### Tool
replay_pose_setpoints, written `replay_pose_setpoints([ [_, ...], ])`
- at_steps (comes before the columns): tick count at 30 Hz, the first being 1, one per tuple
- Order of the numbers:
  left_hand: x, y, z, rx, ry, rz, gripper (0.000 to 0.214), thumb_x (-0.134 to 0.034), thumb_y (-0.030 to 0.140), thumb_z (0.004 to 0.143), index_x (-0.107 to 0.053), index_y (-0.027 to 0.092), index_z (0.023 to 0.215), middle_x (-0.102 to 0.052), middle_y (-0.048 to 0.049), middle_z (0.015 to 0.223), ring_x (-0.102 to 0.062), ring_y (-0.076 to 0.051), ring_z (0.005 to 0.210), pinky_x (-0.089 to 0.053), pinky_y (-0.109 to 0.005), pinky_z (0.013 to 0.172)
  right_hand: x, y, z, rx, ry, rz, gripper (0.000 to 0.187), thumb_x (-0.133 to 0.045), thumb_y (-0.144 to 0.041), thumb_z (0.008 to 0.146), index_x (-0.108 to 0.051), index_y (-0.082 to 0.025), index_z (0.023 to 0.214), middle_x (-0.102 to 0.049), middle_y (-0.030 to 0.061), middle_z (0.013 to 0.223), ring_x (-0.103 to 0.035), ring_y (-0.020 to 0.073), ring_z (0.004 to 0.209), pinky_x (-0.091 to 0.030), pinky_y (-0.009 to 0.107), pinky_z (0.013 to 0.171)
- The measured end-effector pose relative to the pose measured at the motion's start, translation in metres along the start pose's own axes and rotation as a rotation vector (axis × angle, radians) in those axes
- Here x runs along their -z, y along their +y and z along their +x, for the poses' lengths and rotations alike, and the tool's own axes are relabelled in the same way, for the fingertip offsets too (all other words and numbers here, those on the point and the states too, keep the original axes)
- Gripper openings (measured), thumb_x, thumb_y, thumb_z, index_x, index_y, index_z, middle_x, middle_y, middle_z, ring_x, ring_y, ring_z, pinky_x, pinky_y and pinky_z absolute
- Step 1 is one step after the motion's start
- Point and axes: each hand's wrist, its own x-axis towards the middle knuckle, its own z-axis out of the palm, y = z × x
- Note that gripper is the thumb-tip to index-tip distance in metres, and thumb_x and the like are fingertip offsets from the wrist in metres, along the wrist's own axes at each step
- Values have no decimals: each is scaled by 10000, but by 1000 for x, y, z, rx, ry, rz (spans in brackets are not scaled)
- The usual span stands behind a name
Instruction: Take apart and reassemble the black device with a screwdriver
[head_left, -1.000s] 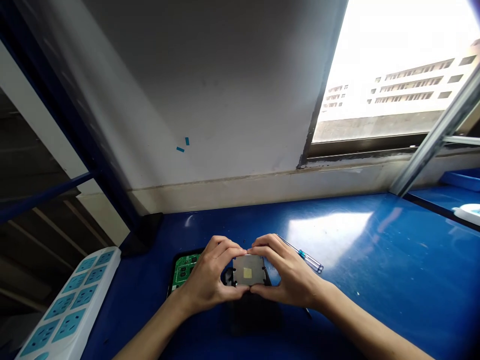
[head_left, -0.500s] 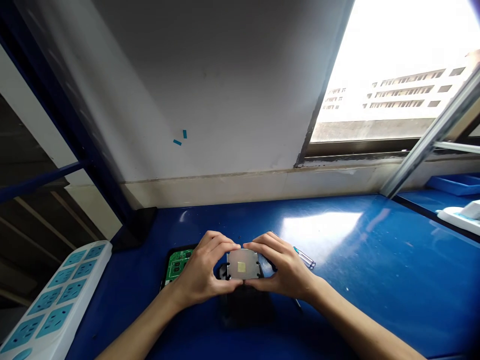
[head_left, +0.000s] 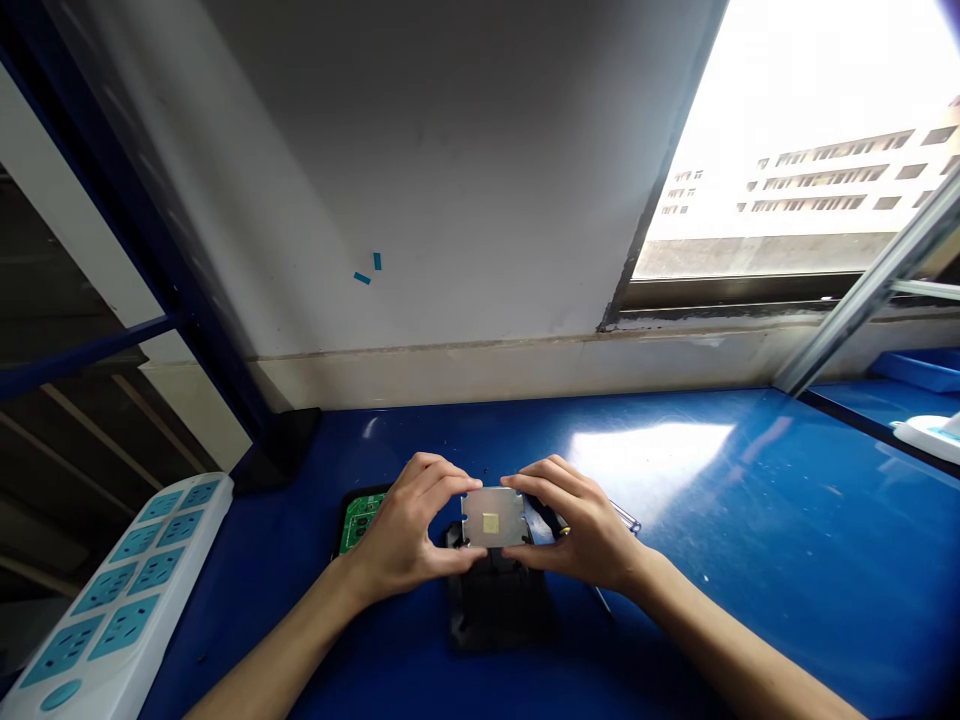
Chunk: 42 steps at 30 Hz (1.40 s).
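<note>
A small square grey metal plate point(head_left: 493, 517) with a yellow square patch in its middle is held between both hands above a black plastic housing point(head_left: 501, 603) on the blue table. My left hand point(head_left: 401, 535) grips the plate's left edge with thumb and fingers. My right hand point(head_left: 583, 530) grips its right edge the same way. A green circuit board point(head_left: 358, 520) in a black tray lies just left of my left hand, partly hidden by it.
A white power strip point(head_left: 112, 610) with teal sockets lies at the table's left edge. A clear-handled screwdriver point(head_left: 626, 520) pokes out behind my right hand. The blue table point(head_left: 750, 520) meets a grey wall and a window. A blue tray point(head_left: 919, 368) sits at the far right.
Both hands with the metal plate shifted slightly over the black housing, and more of the housing shows below them. The camera view also drifted a little.
</note>
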Motion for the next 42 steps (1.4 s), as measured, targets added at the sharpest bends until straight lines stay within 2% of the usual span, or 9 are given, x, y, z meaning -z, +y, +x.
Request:
replay_pose_setpoints([
  [12,1,1,1,-17,-12,82,666,-936,187,687,-601,213,1262,-697,-66,1158,-562,-295,1089,-516,-442,951,0,1,-1,-8,-7,3,559,-828,-440,807,-604,-191,1255,-722,100,1006,-624,220,830,-556,363,687],
  [21,-9,8,3,-4,44,140,548,-866,186,757,-612,219,1241,-672,-84,1196,-564,-305,1105,-515,-470,953,-2,-4,-1,7,12,1,536,-816,-405,822,-583,-199,1259,-717,103,1025,-622,218,832,-559,366,698],
  [28,-13,12,4,2,26,130,582,-877,159,707,-633,230,1231,-673,-82,1195,-575,-312,1087,-525,-480,941,-7,-9,-2,20,-10,6,553,-792,-420,845,-571,-202,1303,-710,105,1023,-647,220,837,-559,354,696],
  [36,-17,15,3,22,13,98,613,-947,252,690,-647,215,1224,-672,-87,1198,-581,-300,1064,-540,-454,924,-9,-16,-3,50,14,-19,540,-764,-418,866,-557,-197,1313,-704,97,977,-634,206,774,-543,338,653],
  [42,-19,14,2,41,0,82,581,-947,330,710,-662,237,1207,-671,-79,1197,-586,-297,1036,-537,-456,917,-9,-17,-4,48,8,-53,550,-739,-459,879,-560,-187,1323,-661,60,879,-600,173,676,-493,296,561],
])
